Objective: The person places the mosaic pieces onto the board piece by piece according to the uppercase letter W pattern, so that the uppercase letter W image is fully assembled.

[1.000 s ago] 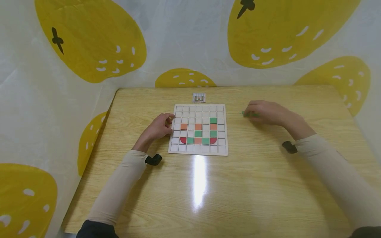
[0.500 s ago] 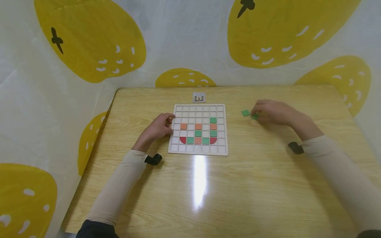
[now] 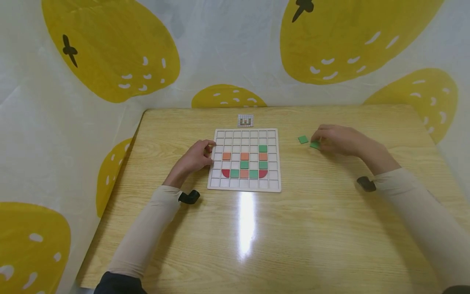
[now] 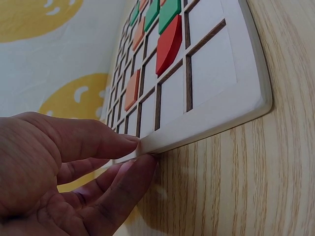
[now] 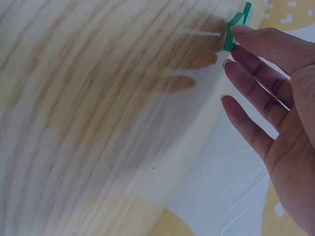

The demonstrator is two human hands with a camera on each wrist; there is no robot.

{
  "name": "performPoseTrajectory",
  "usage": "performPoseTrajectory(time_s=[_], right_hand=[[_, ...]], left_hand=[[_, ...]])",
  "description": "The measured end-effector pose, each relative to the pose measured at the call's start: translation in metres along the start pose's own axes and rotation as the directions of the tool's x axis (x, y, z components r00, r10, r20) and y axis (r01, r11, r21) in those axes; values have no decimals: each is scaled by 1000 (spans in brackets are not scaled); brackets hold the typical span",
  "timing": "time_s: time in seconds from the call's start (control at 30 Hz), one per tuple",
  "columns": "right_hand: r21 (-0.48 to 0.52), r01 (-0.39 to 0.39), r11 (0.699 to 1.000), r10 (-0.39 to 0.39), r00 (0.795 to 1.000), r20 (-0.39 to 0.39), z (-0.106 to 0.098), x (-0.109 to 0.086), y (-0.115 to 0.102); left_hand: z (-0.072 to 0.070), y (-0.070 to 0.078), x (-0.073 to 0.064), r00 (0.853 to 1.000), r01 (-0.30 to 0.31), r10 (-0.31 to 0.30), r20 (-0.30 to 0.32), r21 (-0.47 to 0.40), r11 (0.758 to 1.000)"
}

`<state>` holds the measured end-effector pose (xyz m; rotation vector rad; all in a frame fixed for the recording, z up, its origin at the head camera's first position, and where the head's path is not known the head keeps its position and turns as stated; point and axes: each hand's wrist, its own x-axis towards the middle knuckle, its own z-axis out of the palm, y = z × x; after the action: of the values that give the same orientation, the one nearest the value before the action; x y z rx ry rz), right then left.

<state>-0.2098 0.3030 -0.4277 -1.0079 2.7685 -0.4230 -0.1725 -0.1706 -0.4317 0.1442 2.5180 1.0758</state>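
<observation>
A pale square grid board point(image 3: 273, 189) lies in the middle of the table, with several green and orange square tiles and two red round-cornered tiles point(image 4: 170, 46) in its cells. My left hand point(image 3: 196, 156) holds the board's left edge, thumb on the rim and fingers against its side. To the right of the board, my right hand point(image 3: 338, 139) pinches a green square tile point(image 3: 314, 145) between thumb and finger at the tabletop. Its other fingers are spread in the right wrist view. Another green tile point(image 3: 302, 139) lies just left of the pinched one.
Behind the board lies a small card point(image 3: 245, 120) printed with a grid and a brown shape. The wooden table point(image 3: 293, 237) backs onto a white cloth point(image 3: 227, 49) with large yellow fruit prints. A bright light reflection crosses the table in front of the board.
My right hand has moved slightly right, from over the left green tile to the other one, uncovering the left tile. My left hand and the board have stayed put.
</observation>
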Motion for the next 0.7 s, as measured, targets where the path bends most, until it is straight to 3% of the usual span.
performPoseTrajectory(time_s=[0.7], right_hand=[[-25,-2,1000,2,1000,-1,3,5,-4]], left_hand=[[0,1,-1,1000,-16,16,-5,15,1000]])
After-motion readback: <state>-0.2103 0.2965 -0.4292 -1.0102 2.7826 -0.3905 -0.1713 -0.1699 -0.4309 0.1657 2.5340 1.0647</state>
